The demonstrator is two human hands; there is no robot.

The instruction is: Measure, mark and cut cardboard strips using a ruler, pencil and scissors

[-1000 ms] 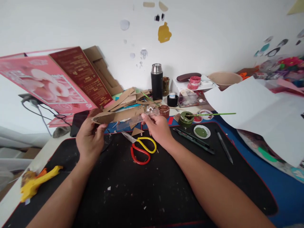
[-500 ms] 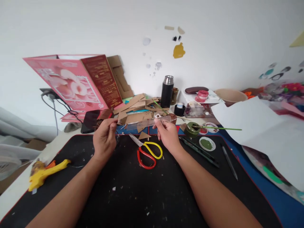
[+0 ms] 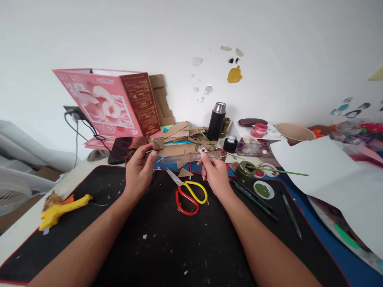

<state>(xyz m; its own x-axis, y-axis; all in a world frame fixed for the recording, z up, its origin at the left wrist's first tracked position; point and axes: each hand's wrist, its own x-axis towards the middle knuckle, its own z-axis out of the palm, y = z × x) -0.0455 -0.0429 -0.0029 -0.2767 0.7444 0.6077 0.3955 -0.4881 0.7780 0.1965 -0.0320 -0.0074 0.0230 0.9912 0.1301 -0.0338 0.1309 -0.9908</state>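
My left hand point(image 3: 139, 169) is closed, thumb against fingers, on a small brown cardboard piece point(image 3: 157, 143). Between the thumb and fingers of my right hand point(image 3: 214, 171) is a small white piece with a dark spot point(image 3: 203, 150); its exact kind I cannot make out. A clear plastic ruler point(image 3: 182, 158) runs behind the right fingers, and whether they touch it I cannot tell. Scissors with one red and one yellow handle point(image 3: 188, 195) lie part-open on the black mat point(image 3: 155, 247) between my forearms. A cardboard triangle point(image 3: 185, 172) rests by their blades.
Cardboard scraps point(image 3: 176, 149) pile up at the back, beside a black thermos point(image 3: 217, 121). On the left lie a yellow glue gun point(image 3: 64, 211) and a phone point(image 3: 119, 149). Rightward are a green paint jar point(image 3: 245, 171) with a brush, a paint lid point(image 3: 263, 190) and pens.
The view has shifted, so most things sit a little lower and further right. The cardboard piece in my left hand now shows more plainly. My right hand keeps its hold on the white piece.
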